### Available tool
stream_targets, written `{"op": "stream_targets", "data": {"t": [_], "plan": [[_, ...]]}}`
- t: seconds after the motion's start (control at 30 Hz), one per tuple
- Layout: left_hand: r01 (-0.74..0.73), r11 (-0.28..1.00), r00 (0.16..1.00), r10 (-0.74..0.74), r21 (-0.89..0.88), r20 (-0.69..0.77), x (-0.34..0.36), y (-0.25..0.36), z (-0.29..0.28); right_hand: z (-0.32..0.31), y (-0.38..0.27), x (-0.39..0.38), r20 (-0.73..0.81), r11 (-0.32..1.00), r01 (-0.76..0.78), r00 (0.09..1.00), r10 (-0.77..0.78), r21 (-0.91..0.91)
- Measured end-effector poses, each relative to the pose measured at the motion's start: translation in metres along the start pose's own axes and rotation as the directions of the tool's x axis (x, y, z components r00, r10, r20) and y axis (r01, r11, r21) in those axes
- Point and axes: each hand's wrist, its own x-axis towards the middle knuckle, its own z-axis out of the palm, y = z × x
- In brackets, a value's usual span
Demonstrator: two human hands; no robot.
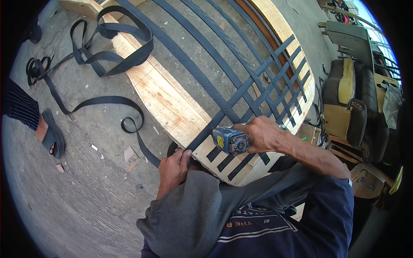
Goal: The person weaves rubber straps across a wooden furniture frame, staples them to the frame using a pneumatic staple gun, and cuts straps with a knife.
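Note:
My right hand (pixel 267 134) is closed round a blue staple gun (pixel 226 139) with a yellow label. The tool's nose is over the corner of a pale wooden frame (pixel 170 99), against a black webbing strap (pixel 201 136). At the frame's outer edge my left hand (pixel 175 167) grips this strap, thumb on top, the other fingers partly hidden. From there the strap's loose length (pixel 148 152) trails away to the left. Inside the frame several black straps run lengthwise, woven with cross straps (pixel 254 79) at the right part. Cut strap ends lie fixed on the near rail.
A loose coil of webbing (pixel 129 47) hangs over the frame's far left rail. Another person's sandalled foot (pixel 53 134) stands at left. Wood scraps (pixel 130 158) litter the concrete floor. Old dark sofa parts (pixel 363 107) are stacked at right, near a round wooden stool (pixel 367 180).

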Motion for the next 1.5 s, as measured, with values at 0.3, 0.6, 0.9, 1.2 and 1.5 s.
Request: {"op": "stream_targets", "data": {"t": [0.3, 0.6, 0.9, 1.2, 1.5], "plan": [[-0.01, 0.999, 1.0, 0.011, -0.046, 0.007, 0.007, -0.005, 0.0, 0.005, -0.01, 0.001, 0.031, 1.0, -0.011, 0.999, 0.011, 0.02], [-0.023, 0.995, 1.0, 0.025, -0.092, 0.016, 0.007, -0.012, 0.001, 0.01, -0.029, 0.002, -0.001, 0.999, 0.027, 1.0, -0.027, 0.017], [-0.039, 0.992, 0.996, 0.048, -0.119, 0.069, 0.007, -0.012, -0.005, 0.023, -0.04, 0.007, 0.02, 0.997, 0.07, 0.997, -0.07, 0.012], [-0.057, 0.998, 0.977, 0.047, 0.04, 0.21, 0.007, 0.006, -0.04, -0.016, -0.011, -0.069, -0.097, 0.985, -0.139, 0.984, 0.149, 0.103], [-0.835, 0.356, 0.428, 0.9, 0.419, 0.087, 0.122, 0.227, 0.015, 0.077, 0.133, -0.28, -0.368, 0.562, -0.427, 0.456, 0.811, 0.708]]}}
